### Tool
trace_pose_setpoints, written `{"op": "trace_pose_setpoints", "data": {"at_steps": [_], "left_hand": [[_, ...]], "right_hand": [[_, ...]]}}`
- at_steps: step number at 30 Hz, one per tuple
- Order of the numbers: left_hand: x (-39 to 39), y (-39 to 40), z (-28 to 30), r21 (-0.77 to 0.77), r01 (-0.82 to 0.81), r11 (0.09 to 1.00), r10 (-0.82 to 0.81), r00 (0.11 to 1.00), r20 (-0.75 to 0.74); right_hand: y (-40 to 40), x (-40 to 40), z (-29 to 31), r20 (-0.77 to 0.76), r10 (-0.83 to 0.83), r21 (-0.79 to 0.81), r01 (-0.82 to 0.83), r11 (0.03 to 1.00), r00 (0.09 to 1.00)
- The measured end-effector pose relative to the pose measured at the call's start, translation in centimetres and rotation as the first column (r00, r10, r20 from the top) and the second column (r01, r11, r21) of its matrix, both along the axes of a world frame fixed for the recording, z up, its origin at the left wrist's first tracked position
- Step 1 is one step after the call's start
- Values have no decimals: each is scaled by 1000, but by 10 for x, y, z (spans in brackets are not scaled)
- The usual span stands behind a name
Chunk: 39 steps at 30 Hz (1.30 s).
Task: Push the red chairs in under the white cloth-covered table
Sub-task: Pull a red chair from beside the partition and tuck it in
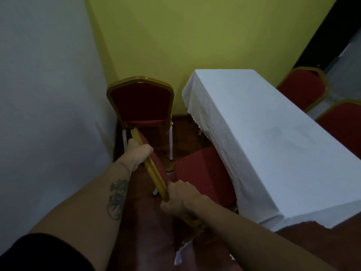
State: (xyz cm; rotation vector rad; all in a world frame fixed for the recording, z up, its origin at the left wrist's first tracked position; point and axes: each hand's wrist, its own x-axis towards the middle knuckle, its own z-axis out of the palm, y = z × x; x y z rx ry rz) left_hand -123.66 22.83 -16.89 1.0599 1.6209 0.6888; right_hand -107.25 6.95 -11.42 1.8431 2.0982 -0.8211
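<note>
A red chair with a gold frame stands in front of me, its seat (203, 173) partly under the long side of the white cloth-covered table (273, 145). My left hand (136, 153) grips the top of the chair's gold backrest rail (154, 171) at its far end. My right hand (181, 196) grips the same rail at its near end. A second red chair (140, 102) stands in the corner, facing me, beside the table's far end and apart from it. Two more red chairs (304, 87) (343, 124) stand along the table's right side.
A white wall (48, 94) runs close on the left and a yellow-green wall (195, 36) closes the far end. The floor (148, 222) is dark reddish wood. The corner chair's white-tipped legs (171, 145) stand close to the held chair.
</note>
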Motion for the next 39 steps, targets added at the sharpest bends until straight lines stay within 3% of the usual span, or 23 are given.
{"op": "trace_pose_setpoints", "data": {"at_steps": [6,15,25,39], "left_hand": [[25,-13,52,-20,39,999,-39,999,-9],[50,15,52,-1,82,997,-81,984,-160],[51,46,52,-28,153,988,-155,981,-119],[86,92,53,-21,203,979,-203,967,-154]], "right_hand": [[14,5,-3,-24,-82,-3,82,997,996],[33,19,-4,-43,-140,9,140,990,989],[49,15,-9,-23,-124,103,125,987,992],[86,41,-12,-45,-199,75,202,977,979]]}}
